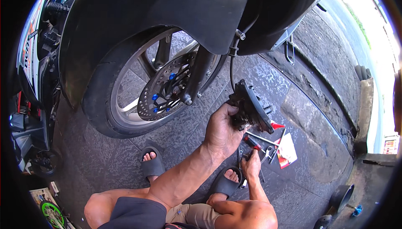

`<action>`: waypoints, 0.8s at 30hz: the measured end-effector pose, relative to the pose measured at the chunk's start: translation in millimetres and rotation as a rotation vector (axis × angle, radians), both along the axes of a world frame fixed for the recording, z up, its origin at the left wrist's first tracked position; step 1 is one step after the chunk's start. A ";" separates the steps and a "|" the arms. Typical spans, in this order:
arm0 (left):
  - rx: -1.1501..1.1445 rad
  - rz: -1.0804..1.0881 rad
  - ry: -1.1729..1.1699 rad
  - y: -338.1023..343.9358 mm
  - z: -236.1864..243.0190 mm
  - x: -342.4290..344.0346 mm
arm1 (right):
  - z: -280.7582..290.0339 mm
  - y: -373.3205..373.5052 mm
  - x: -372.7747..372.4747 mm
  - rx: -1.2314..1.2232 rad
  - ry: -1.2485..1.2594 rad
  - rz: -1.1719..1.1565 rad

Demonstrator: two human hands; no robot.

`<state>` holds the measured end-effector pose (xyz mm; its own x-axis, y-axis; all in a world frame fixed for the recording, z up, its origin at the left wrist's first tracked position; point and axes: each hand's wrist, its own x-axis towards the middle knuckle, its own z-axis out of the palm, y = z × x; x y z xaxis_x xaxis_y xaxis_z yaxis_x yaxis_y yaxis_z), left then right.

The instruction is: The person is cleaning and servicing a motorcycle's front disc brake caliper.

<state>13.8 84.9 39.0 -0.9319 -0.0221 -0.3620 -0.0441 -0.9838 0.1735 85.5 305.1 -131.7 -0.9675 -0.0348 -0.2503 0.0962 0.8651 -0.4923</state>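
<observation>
My left hand (224, 130) is raised in front of the wheel, its fingers wrapped round a black brake caliper (251, 105). A thin black brake hose (232, 72) runs up from the caliper to the fork area. Low on the right, my right hand (251, 166) has its fingers curled at a screwdriver (252, 142) with a red and black handle; the fingertips are partly hidden. To the left stands the motorcycle's front wheel (100, 99), with a drilled brake disc (153, 90) held by blue bolts. The caliper is off the disc, apart from it.
On the dark tiled floor by my right hand lie a long metal bar (264, 138), a wrench (266, 153) and a red-and-white packet (287, 150). A black fender (146, 7) overhangs the wheel. Another motorcycle (37, 69) stands at left. A raised kerb (366, 107) is at right.
</observation>
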 end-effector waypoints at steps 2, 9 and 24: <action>-0.015 -0.006 0.005 0.9 -3.8 0.0 | 6.6 7.2 -4.4 -0.077 -0.227 -0.095; -0.040 0.009 -0.060 6.6 -4.0 -2.6 | 139.4 -9.1 -39.8 -1.123 -0.281 -0.367; -0.049 0.035 -0.054 17.8 2.9 -1.4 | 157.5 -67.6 -50.9 -0.946 0.472 0.009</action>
<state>12.3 102.7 41.9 -0.9094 -0.0728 -0.4095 -0.0208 -0.9754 0.2197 34.6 237.4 25.8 -0.9584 -0.0271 0.2843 -0.2855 0.1097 -0.9521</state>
